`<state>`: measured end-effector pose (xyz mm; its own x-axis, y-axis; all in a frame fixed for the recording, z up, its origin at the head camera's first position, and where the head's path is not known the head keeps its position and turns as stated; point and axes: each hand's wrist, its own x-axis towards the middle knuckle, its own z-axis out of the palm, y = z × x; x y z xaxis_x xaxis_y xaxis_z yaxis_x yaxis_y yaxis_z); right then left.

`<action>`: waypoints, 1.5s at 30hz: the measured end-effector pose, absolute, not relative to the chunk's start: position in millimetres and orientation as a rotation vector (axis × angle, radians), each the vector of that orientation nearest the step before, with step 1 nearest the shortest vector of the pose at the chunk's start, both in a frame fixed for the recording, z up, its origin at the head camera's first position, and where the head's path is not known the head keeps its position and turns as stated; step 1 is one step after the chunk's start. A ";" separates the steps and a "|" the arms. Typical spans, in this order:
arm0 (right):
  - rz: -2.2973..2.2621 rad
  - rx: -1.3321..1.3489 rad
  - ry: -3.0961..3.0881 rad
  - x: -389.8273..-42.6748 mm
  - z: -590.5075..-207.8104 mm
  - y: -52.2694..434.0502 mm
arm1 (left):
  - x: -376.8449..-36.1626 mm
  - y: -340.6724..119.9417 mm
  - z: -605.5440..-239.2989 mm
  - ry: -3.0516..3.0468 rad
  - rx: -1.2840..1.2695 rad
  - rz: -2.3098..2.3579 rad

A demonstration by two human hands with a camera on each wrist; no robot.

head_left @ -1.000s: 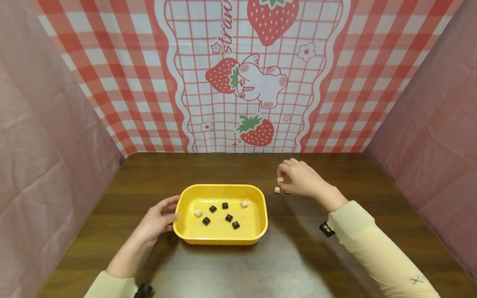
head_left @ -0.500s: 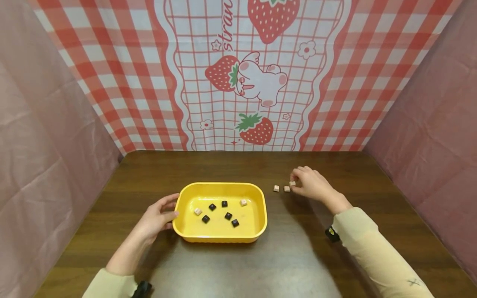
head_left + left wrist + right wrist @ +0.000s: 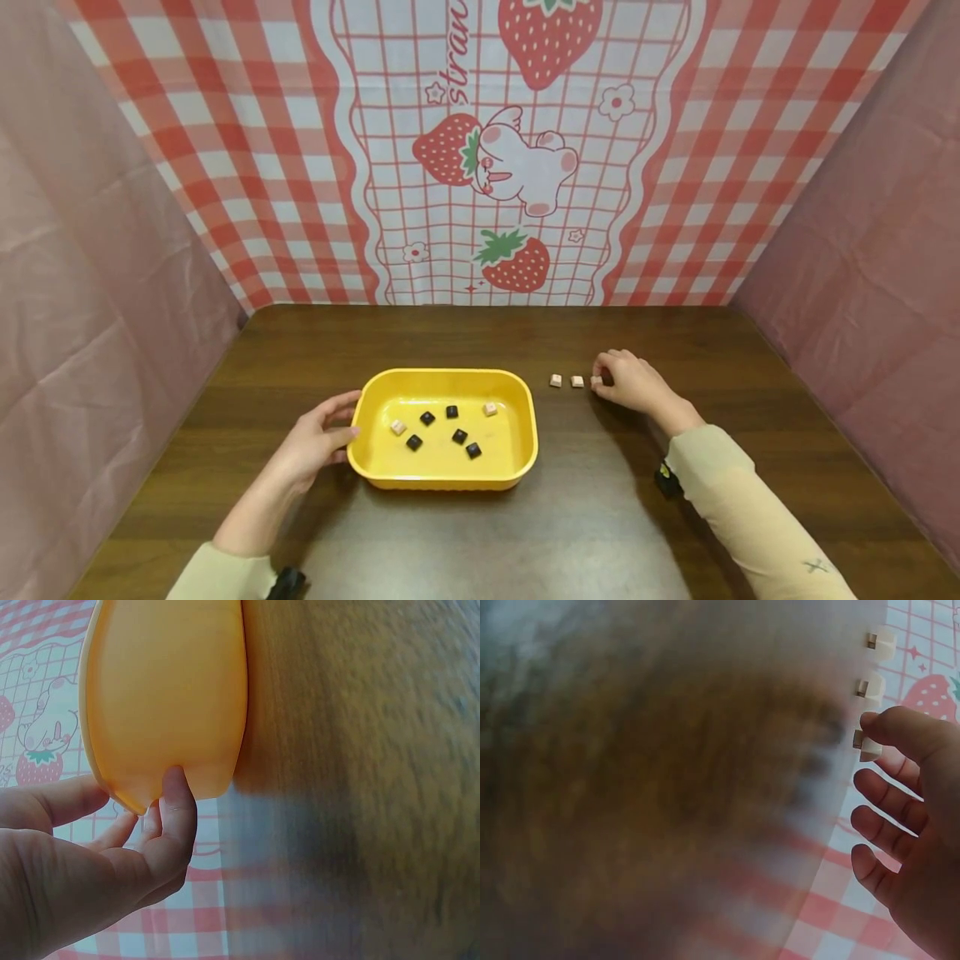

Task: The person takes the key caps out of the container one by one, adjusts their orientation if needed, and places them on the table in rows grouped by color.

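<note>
Lowered and moved slightly rightward since the earlier frame, my right hand (image 3: 633, 384) pinches a pale keycap (image 3: 870, 752) between thumb and finger, just right of two matching keycaps (image 3: 577, 382) in line on the counter (image 3: 607, 525). My left hand (image 3: 313, 443) grips the left end of the yellow tub (image 3: 442, 483), in which five black keycaps (image 3: 460, 436) and two pale ones (image 3: 490, 409) lie scattered.
</note>
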<state>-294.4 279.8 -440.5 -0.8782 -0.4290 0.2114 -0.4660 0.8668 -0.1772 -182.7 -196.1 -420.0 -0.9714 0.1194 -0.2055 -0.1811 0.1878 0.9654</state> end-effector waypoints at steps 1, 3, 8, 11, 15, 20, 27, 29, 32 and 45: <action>0.340 0.691 -2.874 -294.5 -441.1 280.0 | -182.7 -196.1 -419.9 2.228 -0.060 1.864; 0.351 0.690 -2.868 -294.7 -442.5 280.7 | -182.7 -196.0 -419.9 2.230 -0.059 1.868; 0.381 0.683 -2.864 -294.7 -443.8 281.6 | -182.4 -196.0 -419.4 2.231 -0.057 1.873; 0.393 0.681 -2.872 -294.4 -443.2 282.1 | -182.0 -196.0 -419.2 2.232 -0.055 1.873; 0.386 0.688 -2.872 -293.3 -440.4 282.1 | -181.7 -195.9 -418.9 2.235 -0.054 1.870; 0.356 0.694 -2.865 -291.7 -431.4 279.7 | -181.9 -195.8 -418.7 2.236 -0.058 1.868; 0.318 0.747 -2.804 -286.9 -412.6 268.5 | -182.3 -195.5 -418.7 2.238 -0.060 1.869; 0.300 0.762 -2.785 -284.9 -406.3 263.1 | -182.3 -195.3 -418.6 2.237 -0.059 1.869; 0.281 0.776 -2.776 -280.6 -393.9 253.3 | -182.2 -195.0 -418.3 2.236 -0.060 1.870; 0.207 0.940 -2.775 -267.5 -331.8 188.1 | -180.8 -195.3 -416.9 2.238 -0.059 1.863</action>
